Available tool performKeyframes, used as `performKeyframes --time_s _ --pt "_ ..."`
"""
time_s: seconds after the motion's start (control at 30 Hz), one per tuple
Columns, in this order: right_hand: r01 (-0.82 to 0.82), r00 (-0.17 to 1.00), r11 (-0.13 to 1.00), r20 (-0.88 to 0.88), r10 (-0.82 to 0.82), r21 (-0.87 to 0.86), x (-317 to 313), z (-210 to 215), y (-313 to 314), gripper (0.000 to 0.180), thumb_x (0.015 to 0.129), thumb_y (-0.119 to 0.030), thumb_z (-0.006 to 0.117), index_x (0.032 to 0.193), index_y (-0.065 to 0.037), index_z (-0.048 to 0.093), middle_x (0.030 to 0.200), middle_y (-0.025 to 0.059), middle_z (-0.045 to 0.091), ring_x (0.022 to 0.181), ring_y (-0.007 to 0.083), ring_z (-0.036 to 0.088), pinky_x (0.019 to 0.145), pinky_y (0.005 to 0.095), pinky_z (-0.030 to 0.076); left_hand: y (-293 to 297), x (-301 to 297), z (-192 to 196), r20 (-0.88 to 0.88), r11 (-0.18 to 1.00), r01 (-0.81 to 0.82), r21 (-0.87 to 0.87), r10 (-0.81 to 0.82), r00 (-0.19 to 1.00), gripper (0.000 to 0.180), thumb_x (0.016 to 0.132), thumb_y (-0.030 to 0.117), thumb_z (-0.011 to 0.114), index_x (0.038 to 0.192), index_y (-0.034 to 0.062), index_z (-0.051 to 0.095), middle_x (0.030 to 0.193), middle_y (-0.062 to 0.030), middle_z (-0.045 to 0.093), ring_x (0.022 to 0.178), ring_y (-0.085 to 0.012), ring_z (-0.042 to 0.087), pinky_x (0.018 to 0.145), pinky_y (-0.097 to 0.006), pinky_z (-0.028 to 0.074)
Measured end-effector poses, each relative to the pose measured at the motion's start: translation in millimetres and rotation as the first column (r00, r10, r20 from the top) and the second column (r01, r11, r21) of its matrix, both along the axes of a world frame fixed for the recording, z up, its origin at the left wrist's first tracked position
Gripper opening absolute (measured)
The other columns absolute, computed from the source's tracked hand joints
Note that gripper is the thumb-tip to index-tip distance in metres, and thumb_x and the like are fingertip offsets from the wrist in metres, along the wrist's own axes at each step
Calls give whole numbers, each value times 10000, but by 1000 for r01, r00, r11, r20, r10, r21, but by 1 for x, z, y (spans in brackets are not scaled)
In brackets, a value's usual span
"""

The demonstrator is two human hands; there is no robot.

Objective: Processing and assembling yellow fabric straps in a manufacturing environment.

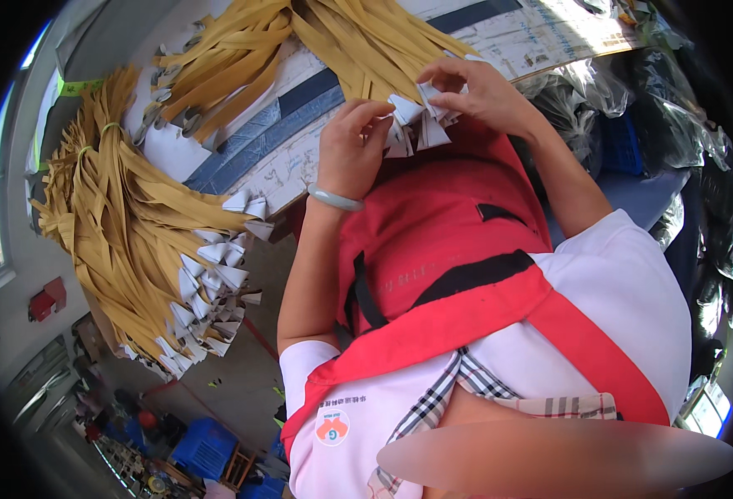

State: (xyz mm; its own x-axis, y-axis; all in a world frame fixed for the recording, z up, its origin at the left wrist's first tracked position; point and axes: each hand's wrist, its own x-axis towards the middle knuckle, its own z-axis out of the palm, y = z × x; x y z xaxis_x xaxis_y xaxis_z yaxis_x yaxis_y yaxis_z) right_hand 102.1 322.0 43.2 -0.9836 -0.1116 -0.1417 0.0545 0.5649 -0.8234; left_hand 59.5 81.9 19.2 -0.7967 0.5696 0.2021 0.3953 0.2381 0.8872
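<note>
A fan of mustard-yellow flat straps (358, 50) lies across the table, with white folded tabs (406, 108) on the ends at the front edge. My left hand (352, 141), with a pale bangle on its wrist, is closed, its thumb and fingertips pinching at one white tab. Just to the right, my right hand (487, 96) has its fingers bent and pinched round another white tab (430, 93). Several more tabs hang below, in front of my red apron (441, 200). Parts of the gripped tabs are hidden by my fingers.
At the left, a big tied bundle of straps (125, 200) droops over the table edge, white tabs hanging down. Another pile of straps (225, 66) lies farther back. Dark blue strips (266, 133) run along the worn tabletop (549, 37). Clear plastic bags (578, 91) sit at right, blue crates (204, 449) lower left.
</note>
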Motion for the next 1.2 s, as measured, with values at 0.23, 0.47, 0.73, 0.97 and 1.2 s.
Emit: performKeyframes --time_s 0.23,0.47,0.73,0.97,1.2 --pt "-6 992 948 -123 -35 -320 -14 21 -45 204 885 -66 661 1077 -42 599 929 23 665 894 101 628 838 259 491 16 -12 24 -242 999 48 19 -41 969 316 780 24 744 1076 46 638 1026 -118 623 841 -268 636 717 -336 515" --pt "-113 993 927 -82 89 -357 -16 -20 -36 162 962 -106 585 1104 -32 605 962 9 657 923 88 601 828 244 477 -8 -25 -5 29 991 100 -89 -98 995 240 752 12 777 969 7 675 950 -71 637 817 -192 662 720 -301 527" --pt "-185 970 972 -185 157 -147 -26 -11 -41 166 960 -152 615 1047 -14 649 877 13 646 831 85 585 769 254 474 -31 -22 -7 -47 980 164 -117 -170 984 178 753 -5 762 914 -2 688 944 -85 640 832 -203 646 749 -305 516" --pt "-238 954 919 -252 161 -314 -34 3 -63 162 962 -167 615 1062 -45 652 959 36 649 883 140 610 811 285 485 -44 -38 4 357 887 2 462 -189 915 102 818 -37 719 913 -13 689 988 -53 653 924 -127 600 821 -267 474" --pt "-384 860 894 -442 255 -230 -55 5 -64 140 930 -125 660 1029 -40 610 1016 33 557 912 105 552 795 256 457 -40 -45 -9 442 795 -39 606 -296 847 70 870 -5 684 940 0 683 1022 -52 649 917 -130 589 845 -253 450"
